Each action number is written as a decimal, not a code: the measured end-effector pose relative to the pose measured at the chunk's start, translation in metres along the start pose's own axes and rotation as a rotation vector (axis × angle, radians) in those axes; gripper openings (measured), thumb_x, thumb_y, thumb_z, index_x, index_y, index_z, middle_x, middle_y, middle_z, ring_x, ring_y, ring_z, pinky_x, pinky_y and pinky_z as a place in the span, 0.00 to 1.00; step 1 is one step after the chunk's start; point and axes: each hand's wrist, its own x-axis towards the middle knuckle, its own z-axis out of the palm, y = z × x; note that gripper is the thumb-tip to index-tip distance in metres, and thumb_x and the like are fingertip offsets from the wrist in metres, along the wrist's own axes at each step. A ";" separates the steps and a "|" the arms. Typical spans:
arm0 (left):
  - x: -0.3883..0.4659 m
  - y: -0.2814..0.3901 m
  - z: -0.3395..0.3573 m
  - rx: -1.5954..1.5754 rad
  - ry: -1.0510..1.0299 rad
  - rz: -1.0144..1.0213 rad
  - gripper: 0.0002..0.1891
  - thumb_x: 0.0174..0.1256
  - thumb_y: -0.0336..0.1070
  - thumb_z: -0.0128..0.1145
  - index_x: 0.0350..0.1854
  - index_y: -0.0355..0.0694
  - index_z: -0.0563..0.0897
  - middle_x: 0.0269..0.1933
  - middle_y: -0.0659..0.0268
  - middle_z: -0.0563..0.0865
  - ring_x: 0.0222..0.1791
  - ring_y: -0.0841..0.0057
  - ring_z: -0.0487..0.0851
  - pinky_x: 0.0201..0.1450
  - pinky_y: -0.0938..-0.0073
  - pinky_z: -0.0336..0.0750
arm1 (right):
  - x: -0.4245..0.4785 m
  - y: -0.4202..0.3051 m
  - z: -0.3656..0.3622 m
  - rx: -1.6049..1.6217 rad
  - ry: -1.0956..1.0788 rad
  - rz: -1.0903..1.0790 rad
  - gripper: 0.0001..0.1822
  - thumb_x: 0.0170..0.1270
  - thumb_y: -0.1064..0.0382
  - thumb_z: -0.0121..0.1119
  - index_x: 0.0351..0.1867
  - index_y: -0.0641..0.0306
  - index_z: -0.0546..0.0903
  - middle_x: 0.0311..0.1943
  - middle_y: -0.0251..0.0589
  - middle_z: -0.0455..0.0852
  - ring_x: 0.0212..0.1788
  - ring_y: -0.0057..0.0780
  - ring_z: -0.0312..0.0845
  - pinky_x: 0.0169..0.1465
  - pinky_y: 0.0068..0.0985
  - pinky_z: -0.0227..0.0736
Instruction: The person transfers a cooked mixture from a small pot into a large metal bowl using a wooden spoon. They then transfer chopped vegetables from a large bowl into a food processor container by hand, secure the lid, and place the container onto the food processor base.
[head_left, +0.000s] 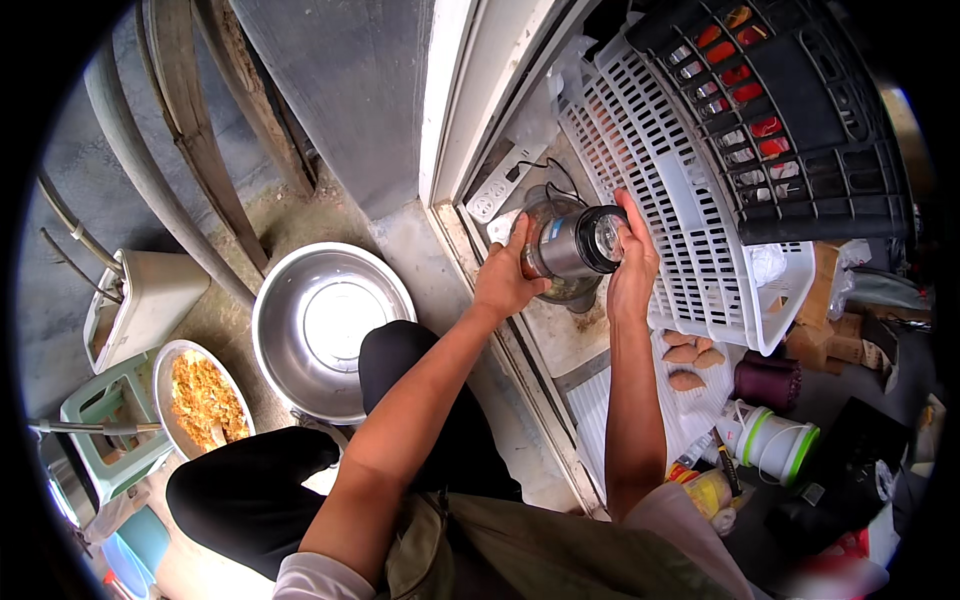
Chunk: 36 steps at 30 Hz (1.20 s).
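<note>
An electric food chopper stands on the floor just past the door sill; its steel motor unit (562, 244) with a black cap sits over a transparent bowl (579, 292). My left hand (508, 279) grips the side of the chopper near where motor unit and bowl meet. Around the black cap (596, 238), my right hand (634, 259) is closed from the other side. What is in the bowl is mostly hidden by the motor unit. A black cord (562, 176) runs from behind the chopper to a white power strip (499, 191).
A large steel basin (277, 330) stands at my knee, beside a bowl of yellowish crumbly food (206, 397) on a green stool (82, 405). White (675, 187) and black (840, 127) plastic crates crowd the right. Sweet potatoes (684, 381) and a white bucket (765, 442) lie below them.
</note>
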 end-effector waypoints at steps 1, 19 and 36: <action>0.000 0.000 0.001 0.000 0.002 0.001 0.64 0.45 0.38 0.81 0.85 0.55 0.50 0.52 0.47 0.81 0.52 0.51 0.85 0.61 0.60 0.79 | 0.000 0.000 0.000 0.012 0.003 0.015 0.27 0.71 0.71 0.46 0.70 0.77 0.74 0.71 0.48 0.76 0.67 0.26 0.74 0.69 0.22 0.64; 0.008 -0.014 0.003 -0.056 -0.034 0.031 0.64 0.43 0.41 0.83 0.85 0.54 0.53 0.48 0.52 0.83 0.50 0.54 0.85 0.59 0.60 0.78 | -0.006 -0.001 0.002 0.010 0.022 0.008 0.27 0.72 0.68 0.46 0.70 0.75 0.74 0.70 0.49 0.77 0.68 0.30 0.74 0.72 0.26 0.64; 0.007 -0.006 0.001 -0.074 -0.036 0.058 0.61 0.44 0.33 0.82 0.83 0.36 0.54 0.66 0.53 0.83 0.65 0.62 0.83 0.69 0.71 0.71 | -0.005 0.004 -0.003 0.105 -0.002 -0.008 0.26 0.72 0.72 0.45 0.70 0.77 0.74 0.70 0.48 0.77 0.64 0.25 0.76 0.68 0.22 0.67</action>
